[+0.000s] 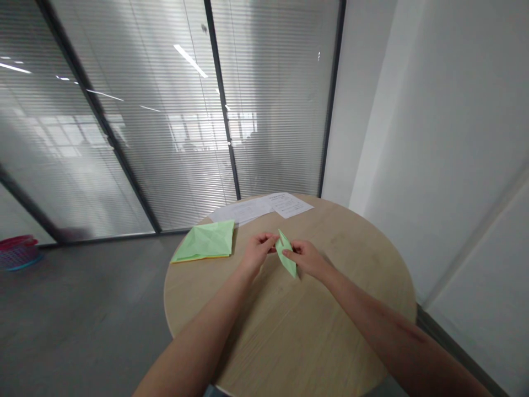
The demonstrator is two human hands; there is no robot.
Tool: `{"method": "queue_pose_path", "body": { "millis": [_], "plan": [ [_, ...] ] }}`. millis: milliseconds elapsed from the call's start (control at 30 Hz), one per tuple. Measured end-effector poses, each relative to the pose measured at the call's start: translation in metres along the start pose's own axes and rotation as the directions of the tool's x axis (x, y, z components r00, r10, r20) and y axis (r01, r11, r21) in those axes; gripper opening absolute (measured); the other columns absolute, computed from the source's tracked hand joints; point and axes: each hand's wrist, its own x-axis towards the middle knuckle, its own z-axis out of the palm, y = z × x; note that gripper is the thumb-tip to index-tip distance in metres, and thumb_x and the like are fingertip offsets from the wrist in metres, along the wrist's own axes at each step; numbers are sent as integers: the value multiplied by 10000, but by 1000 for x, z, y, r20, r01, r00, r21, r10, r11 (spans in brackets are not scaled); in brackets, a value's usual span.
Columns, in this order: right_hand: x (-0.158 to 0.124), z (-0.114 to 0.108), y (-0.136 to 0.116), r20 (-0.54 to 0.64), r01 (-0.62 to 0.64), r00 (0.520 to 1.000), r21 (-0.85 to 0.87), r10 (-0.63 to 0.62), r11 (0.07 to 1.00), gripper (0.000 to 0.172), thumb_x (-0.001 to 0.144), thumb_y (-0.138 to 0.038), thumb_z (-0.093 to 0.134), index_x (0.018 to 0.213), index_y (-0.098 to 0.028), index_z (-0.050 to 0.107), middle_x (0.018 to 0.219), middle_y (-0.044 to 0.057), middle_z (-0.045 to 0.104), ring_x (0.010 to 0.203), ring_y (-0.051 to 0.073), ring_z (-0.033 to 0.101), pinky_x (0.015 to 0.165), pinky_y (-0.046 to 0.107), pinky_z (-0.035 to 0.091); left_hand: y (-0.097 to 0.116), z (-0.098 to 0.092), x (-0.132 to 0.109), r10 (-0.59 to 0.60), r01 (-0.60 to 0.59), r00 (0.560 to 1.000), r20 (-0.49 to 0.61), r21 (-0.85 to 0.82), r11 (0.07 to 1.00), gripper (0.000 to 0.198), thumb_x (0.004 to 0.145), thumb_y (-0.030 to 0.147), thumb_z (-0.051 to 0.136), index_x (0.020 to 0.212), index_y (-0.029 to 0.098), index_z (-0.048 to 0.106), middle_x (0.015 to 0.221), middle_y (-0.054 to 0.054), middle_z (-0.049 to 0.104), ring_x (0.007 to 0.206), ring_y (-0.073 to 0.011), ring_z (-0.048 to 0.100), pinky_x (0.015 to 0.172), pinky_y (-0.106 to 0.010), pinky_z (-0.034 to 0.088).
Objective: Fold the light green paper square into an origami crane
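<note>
A small folded piece of green paper (286,259), pointed at its top and bottom, is held between my two hands above the middle of the round wooden table (326,331). My left hand (261,247) pinches its left edge near the top. On the right side, my right hand (305,256) grips the paper, with a finger and thumb across its edge. Some fingertips of both hands are hidden behind the paper. A larger stack of creased green paper (209,241), with a thin yellow edge at the bottom, lies at the table's left.
White printed sheets (287,204) overlap at the table's far edge. A red and blue basket (19,252) stands on the floor at far left. Behind the table are glass panels with blinds (281,110), and a white wall (446,138) rises on the right.
</note>
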Motion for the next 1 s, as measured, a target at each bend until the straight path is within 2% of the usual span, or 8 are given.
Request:
{"method": "queue_pose_path", "body": {
  "millis": [133, 267, 367, 567, 767, 900, 1000],
  "plan": [
    [2, -2, 1, -57, -1, 998, -1, 1, 1000, 390, 787, -536, 680, 741, -149, 661, 679, 12, 597, 628, 139, 505, 606, 256, 370, -1, -1, 0, -37, 33, 996, 87, 47, 998, 429, 694, 513, 844, 939, 166, 781, 883, -56, 749, 764, -174, 657, 715, -301, 544],
    [3, -6, 1, -128, -20, 992, 10, 21, 1000, 414, 784, -562, 686, 781, -148, 684, 711, 30, 635, 656, 154, 539, 618, 263, 400, -8, -2, 2, -56, 30, 985, 166, 152, 988, 380, 701, 488, 831, 879, 156, 777, 813, -46, 727, 718, -161, 633, 664, -273, 516],
    [2, -7, 0, -127, -2, 992, 62, 10, 998, 400, 785, -559, 704, 806, -160, 702, 760, 42, 678, 693, 168, 578, 645, 272, 428, -13, -2, 2, -51, 27, 990, 128, 180, 983, 342, 701, 468, 819, 797, 150, 740, 732, -22, 682, 680, -152, 610, 646, -271, 508],
    [4, -6, 2, -132, 24, 991, 265, 11, 964, 377, 791, -527, 734, 976, -200, 741, 943, 72, 752, 854, 218, 677, 760, 318, 511, -13, -3, 4, -33, 16, 994, 102, 162, 987, 307, 714, 426, 801, 809, 149, 712, 755, -15, 667, 693, -147, 609, 642, -267, 508],
    [7, -11, 9, -176, 40, 984, 223, 0, 974, 275, 777, -443, 744, 948, -228, 756, 973, 63, 768, 894, 227, 687, 877, 372, 513, -18, -5, 7, 7, -21, 996, 94, 139, 990, 305, 701, 410, 817, 825, 153, 709, 769, -16, 673, 692, -146, 608, 643, -270, 501],
    [7, -10, 10, -164, 53, 986, 181, -23, 982, 218, 771, -406, 746, 896, -228, 750, 942, 51, 761, 856, 210, 674, 857, 354, 507, -20, -4, 7, 59, -75, 993, 105, 160, 984, 309, 718, 422, 805, 843, 151, 726, 770, -23, 677, 684, -149, 601, 651, -280, 492],
    [6, -10, 8, -145, 40, 989, 195, -11, 980, 250, 784, -443, 734, 875, -211, 735, 866, 44, 735, 777, 190, 651, 758, 318, 502, -18, -3, 7, 80, -104, 988, 128, 186, 977, 299, 725, 421, 804, 828, 150, 733, 738, -23, 677, 656, -146, 593, 641, -281, 483]
  ]
}}
